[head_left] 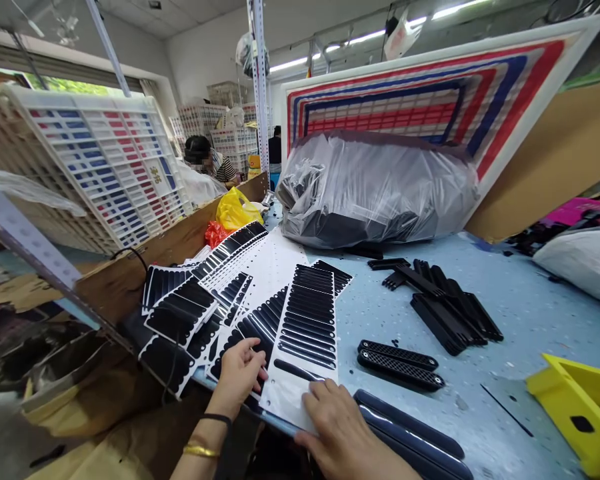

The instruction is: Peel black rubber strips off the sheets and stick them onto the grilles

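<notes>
Where the right hand [339, 421] rests near the front of the surface [530, 307], it partly covers the near end of a sheet of black strips [309, 321], whose long axis runs away ahead. Right is the nearer hand: fingers bent, slightly spread, touching the sheet; cannot tell whether it pinches. Left hand [240, 373] half open by the sheet's left edge, nothing seen in its hold. Beyond, well apart: plastic-wrapped bundle [380, 190].

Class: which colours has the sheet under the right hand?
The sheet is white with black strips; head view.
</notes>
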Demonstrator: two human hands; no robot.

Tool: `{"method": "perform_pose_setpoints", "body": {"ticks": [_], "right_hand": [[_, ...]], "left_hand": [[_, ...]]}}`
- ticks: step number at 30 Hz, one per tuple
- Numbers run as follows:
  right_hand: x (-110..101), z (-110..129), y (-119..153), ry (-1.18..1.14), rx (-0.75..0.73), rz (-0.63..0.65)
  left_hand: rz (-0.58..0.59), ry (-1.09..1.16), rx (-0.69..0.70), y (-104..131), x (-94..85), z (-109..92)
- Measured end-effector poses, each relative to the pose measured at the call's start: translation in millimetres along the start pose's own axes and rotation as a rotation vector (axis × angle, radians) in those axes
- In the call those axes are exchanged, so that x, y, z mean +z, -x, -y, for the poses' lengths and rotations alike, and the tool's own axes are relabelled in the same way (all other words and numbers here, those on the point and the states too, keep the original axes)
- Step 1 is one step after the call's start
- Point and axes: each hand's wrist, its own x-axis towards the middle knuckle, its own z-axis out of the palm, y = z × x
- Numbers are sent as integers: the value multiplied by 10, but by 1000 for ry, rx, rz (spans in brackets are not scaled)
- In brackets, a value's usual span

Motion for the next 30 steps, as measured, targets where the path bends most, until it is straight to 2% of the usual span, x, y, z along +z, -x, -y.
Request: {"method": "perform_pose_setpoints", "body": {"ticks": [3, 7, 9, 12, 17, 22, 25, 28, 30], "right_hand": [[76, 0, 65, 45, -50, -31], [68, 100, -27, 48, 69, 128], [59, 141, -76, 30, 115, 200], [55, 158, -101, 22, 127, 229], [90, 120, -72, 36, 121, 235], [275, 83, 46, 43, 110, 182], [338, 86, 87, 24, 110, 183], [226, 75, 10, -72, 117, 170], [82, 39, -113, -150, 148, 101]], "left_hand": [[21, 14, 1, -49, 42, -18], [4, -35, 59, -109, 16, 3], [22, -32, 44, -125, 15, 12], [80, -13, -17, -129, 49, -8], [137, 78, -89, -100, 138, -123], [198, 98, -89, -135, 224, -195], [182, 105, -72, -183, 258, -205], [143, 130, -66, -179, 243, -222], [119, 153, -67, -131, 211, -242]]}}
